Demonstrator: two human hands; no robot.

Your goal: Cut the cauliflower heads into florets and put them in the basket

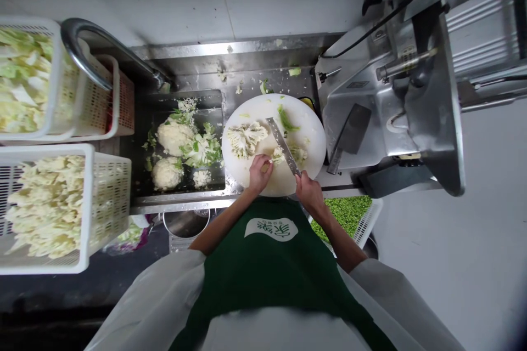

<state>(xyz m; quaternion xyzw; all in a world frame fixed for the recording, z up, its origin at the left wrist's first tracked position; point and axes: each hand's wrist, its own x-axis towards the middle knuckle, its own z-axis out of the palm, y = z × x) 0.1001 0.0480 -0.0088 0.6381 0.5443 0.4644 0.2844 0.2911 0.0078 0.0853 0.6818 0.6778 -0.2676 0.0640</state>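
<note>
The right hand [309,192] has its grip closed around the handle of a long grey metal knife [284,148], whose speckled blade slants across a round white cutting board [263,107]. The left hand [259,173] is curled beside the blade, near a small pale cauliflower floret [277,156]; whether its grip grasps a piece, I cannot tell. A larger cream cauliflower chunk [246,139] lies on the board left of the knife, and a bright green leaf strip [287,119] lies to its right. Two whitish cauliflower heads [175,137] sit in the steel sink [208,97] left of the board.
</note>
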